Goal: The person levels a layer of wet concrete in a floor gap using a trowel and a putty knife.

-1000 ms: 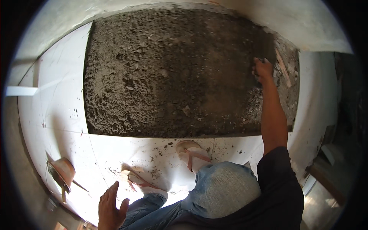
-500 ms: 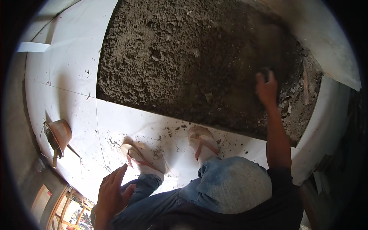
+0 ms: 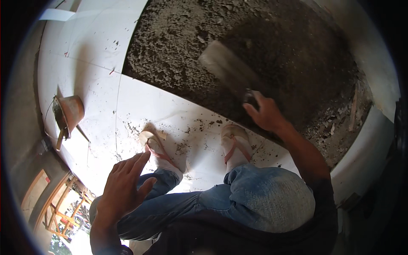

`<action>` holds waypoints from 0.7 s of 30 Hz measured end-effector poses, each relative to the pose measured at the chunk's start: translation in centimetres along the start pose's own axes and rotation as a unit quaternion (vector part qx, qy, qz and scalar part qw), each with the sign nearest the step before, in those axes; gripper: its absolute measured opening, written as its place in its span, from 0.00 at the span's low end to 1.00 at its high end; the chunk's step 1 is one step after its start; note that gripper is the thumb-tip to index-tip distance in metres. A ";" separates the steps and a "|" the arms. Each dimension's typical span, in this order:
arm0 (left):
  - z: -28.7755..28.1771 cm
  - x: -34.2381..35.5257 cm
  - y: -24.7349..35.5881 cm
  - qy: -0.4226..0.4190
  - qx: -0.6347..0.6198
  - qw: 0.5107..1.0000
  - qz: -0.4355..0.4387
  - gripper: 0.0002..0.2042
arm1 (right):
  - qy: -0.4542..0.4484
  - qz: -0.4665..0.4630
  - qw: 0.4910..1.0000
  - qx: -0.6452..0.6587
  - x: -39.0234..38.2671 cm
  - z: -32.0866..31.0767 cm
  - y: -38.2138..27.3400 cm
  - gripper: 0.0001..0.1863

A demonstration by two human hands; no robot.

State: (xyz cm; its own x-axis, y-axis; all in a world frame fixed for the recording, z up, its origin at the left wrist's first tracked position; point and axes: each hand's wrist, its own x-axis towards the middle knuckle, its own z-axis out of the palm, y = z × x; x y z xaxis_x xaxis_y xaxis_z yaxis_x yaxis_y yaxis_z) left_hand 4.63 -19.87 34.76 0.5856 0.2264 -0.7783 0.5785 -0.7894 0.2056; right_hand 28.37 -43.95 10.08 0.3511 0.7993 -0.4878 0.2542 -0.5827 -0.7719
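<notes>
My right hand [image 3: 267,111] is wrapped round the dark handle of a trowel [image 3: 231,68]. Its long, pale blade is blurred by motion and lies over the bed of damp grey-brown mortar [image 3: 170,51], pointing up and to the left. Behind the blade and to its right the mortar looks darker and smoother; on the left it is rough and crumbly. Above my left knee hangs my left hand [image 3: 125,185], empty, with the thumb apart from the outstretched fingers.
White floor tiles [image 3: 100,100] border the mortar, with crumbs scattered near my sandalled feet. A reddish bucket [image 3: 72,111] lies tipped at the left, a wooden-handled tool [image 3: 60,139] at its mouth. Loose rubble and a wooden strip [image 3: 353,109] sit by the right wall.
My right hand has swung the trowel leftward and slightly nearer across the mortar. My left hand stays raised over the knee. The whole view has shifted and turned slightly.
</notes>
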 end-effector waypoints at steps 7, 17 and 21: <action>0.6 -0.2 -0.5 -0.016 -0.037 0.999 -0.008 0.29 | -0.067 -0.009 0.992 -0.108 -2.8 2.5 1.9 0.27; 21.8 9.3 -1.2 0.019 0.065 0.952 0.299 0.32 | 0.014 -0.153 0.985 -0.074 12.2 6.0 -7.9 0.28; 24.7 17.4 2.6 0.149 -0.008 0.957 0.250 0.33 | -0.080 -0.118 0.982 -0.124 13.8 8.7 -7.8 0.29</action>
State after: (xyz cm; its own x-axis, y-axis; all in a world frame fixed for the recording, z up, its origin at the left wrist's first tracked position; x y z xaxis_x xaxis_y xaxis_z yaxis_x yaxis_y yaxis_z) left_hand 2.26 -32.08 7.09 0.9259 -0.0223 -0.3772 0.1915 -0.8329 0.5193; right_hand 23.36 -27.11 5.87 0.1156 0.9178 -0.3798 0.5305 -0.3803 -0.7576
